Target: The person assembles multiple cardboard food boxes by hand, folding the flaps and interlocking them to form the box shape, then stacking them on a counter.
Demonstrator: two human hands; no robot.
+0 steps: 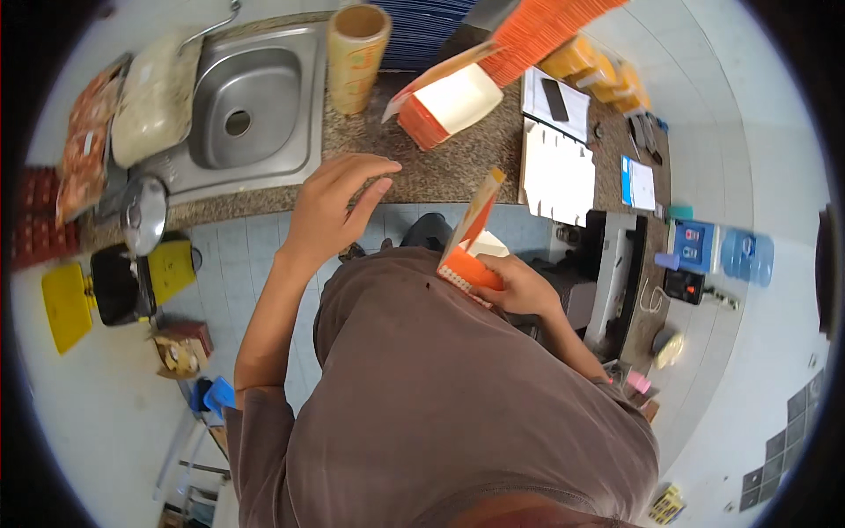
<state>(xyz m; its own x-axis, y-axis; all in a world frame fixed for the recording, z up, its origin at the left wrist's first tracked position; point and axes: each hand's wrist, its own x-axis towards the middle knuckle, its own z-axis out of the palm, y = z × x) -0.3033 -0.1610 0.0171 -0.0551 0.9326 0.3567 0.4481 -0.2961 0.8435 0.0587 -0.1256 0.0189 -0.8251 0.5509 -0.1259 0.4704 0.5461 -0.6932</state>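
Observation:
My right hand (519,286) grips an orange and white paper food box (471,268) close against my shirt, its lid flap standing up. Over the counter's front edge hovers my left hand (343,198), holding nothing, with the thumb apart from the curved fingers. Ahead of it on the granite counter (414,180) stands another paper food box (427,123), orange outside and white inside, open at the top. To the right a flat white carton blank (559,176) lies on the counter, partly over its edge.
A steel sink (246,97) is at the left, with a bag of pale food (158,97) beside it. Behind are a tall yellowish roll (359,62), orange carton stacks (554,35) and blue stacked sheets (422,35). A phone (554,99) rests on papers at right.

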